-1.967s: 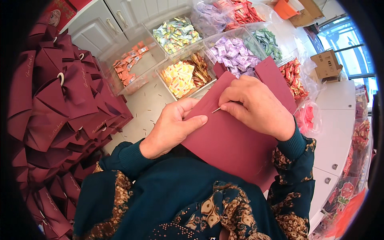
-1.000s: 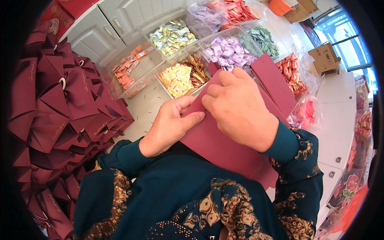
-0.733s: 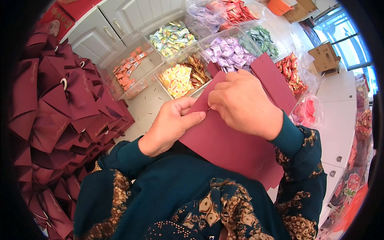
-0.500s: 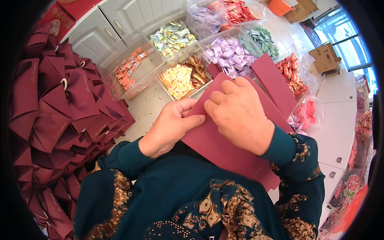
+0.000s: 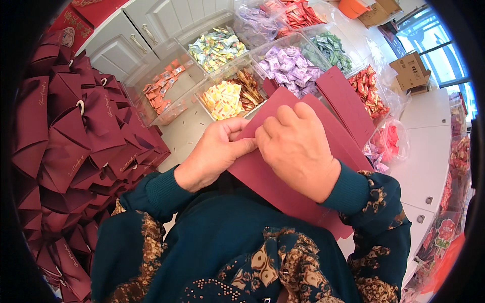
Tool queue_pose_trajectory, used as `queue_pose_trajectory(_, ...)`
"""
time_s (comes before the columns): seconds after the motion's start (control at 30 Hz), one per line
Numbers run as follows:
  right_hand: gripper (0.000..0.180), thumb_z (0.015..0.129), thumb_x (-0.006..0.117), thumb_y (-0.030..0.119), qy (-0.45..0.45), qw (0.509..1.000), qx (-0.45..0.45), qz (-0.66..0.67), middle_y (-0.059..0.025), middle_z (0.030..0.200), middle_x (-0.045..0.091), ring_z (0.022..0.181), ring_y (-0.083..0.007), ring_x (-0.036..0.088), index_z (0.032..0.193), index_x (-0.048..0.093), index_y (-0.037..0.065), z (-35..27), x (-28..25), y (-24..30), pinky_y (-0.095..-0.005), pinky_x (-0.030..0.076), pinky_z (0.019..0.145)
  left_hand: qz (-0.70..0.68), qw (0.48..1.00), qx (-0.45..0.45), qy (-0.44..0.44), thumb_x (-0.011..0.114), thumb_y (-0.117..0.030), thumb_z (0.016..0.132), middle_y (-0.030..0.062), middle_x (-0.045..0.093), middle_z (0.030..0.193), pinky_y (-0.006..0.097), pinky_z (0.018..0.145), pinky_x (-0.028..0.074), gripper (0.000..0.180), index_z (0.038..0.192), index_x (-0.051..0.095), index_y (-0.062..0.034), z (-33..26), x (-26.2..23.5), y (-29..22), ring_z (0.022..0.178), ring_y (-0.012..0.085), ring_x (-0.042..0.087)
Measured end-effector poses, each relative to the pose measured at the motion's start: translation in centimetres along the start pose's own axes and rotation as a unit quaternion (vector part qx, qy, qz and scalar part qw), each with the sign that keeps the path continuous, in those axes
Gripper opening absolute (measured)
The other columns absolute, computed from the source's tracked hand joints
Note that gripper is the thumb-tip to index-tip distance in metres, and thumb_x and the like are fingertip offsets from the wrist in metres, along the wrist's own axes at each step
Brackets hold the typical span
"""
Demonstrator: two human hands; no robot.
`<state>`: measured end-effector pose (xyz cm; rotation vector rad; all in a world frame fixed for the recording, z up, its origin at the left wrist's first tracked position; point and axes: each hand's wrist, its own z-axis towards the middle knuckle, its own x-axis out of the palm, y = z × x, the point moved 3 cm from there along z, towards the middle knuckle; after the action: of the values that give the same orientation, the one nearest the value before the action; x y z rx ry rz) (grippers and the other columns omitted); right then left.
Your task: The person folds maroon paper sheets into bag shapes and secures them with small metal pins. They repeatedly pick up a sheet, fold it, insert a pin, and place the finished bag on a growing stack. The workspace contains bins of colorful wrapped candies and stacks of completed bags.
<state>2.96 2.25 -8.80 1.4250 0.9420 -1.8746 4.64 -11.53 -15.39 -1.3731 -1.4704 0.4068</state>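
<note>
A flat maroon cardboard box blank [image 5: 268,179] lies slanted in front of my body. My left hand [image 5: 209,151] pinches its left edge, thumb on top and fingers bent underneath. My right hand [image 5: 300,156] is closed, with curled fingers pressed on the upper face of the cardboard close to my left thumb; its fingertips are hidden. Another maroon panel layer shows under my right hand. Beyond it, more flat maroon cardboard [image 5: 348,103] leans by the bins of small wrapped packets.
Folded maroon boxes [image 5: 76,131] with white handles are piled high at the left. Clear bins hold orange packets [image 5: 161,88], yellow packets [image 5: 222,99], purple packets [image 5: 290,65], green packets [image 5: 331,50] and red-gold packets [image 5: 369,93]. White cabinets [image 5: 424,156] stand right.
My right hand has shifted slightly left and down across the cardboard, closer to my left thumb. My left hand has moved a little up and left, still pinching the edge.
</note>
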Motion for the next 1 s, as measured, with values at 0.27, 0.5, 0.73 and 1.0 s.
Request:
queue_pose_trajectory(0.27, 0.002, 0.071, 0.062, 0.017, 0.057, 0.998, -0.017, 0.034, 0.0002, 0.074, 0.061, 0.079, -0.0189, 0.058, 0.073, 0.062, 0.015, 0.6, -0.6, -1.6, -0.0346, 0.043, 0.071, -0.029, 1.0, -0.01, -0.001, 0.059, 0.0, 0.092, 0.0084, 0.068, 0.105, 0.025, 0.078, 0.055, 0.03, 0.121, 0.058, 0.0033, -0.4, 0.0, -0.2, 0.09, 0.0113, 0.066)
queue_pose_trajectory(0.5, 0.006, 0.075, 0.063, 0.017, 0.109, 0.99, -0.024, 0.092, -0.0037, 0.082, 0.068, 0.085, -0.0206, 0.064, 0.075, 0.069, 0.015, 1.1, -1.3, -3.0, -0.0356, 0.046, 0.075, -0.033, 0.999, -0.014, -0.003, 0.059, 0.0, 0.092, 0.0091, 0.068, 0.104, 0.025, 0.077, 0.054, 0.031, 0.123, 0.057, 0.0036, -0.4, -0.3, 0.0, 0.088, 0.0118, 0.066)
queue_pose_trajectory(0.73, 0.005, 0.073, 0.062, 0.015, 0.086, 0.991, -0.021, 0.101, -0.0035, 0.08, 0.067, 0.084, -0.0209, 0.064, 0.074, 0.068, 0.013, 1.2, -0.9, -3.0, -0.0359, 0.046, 0.073, -0.041, 0.999, -0.02, 0.001, 0.059, -0.001, 0.091, 0.0086, 0.068, 0.105, 0.025, 0.079, 0.054, 0.031, 0.123, 0.056, 0.0031, -0.2, -0.4, 0.2, 0.09, 0.0116, 0.066)
queue_pose_trajectory(1.0, 0.004, 0.069, 0.064, 0.014, 0.067, 0.997, -0.04, 0.006, -0.0022, 0.072, 0.062, 0.078, -0.0199, 0.058, 0.072, 0.061, 0.012, 1.6, -0.6, -1.8, -0.0338, 0.042, 0.072, -0.036, 0.999, 0.004, -0.002, 0.06, -0.001, 0.091, 0.0063, 0.066, 0.105, 0.025, 0.079, 0.053, 0.029, 0.12, 0.058, 0.0009, -0.3, -0.3, 0.2, 0.091, 0.0106, 0.064)
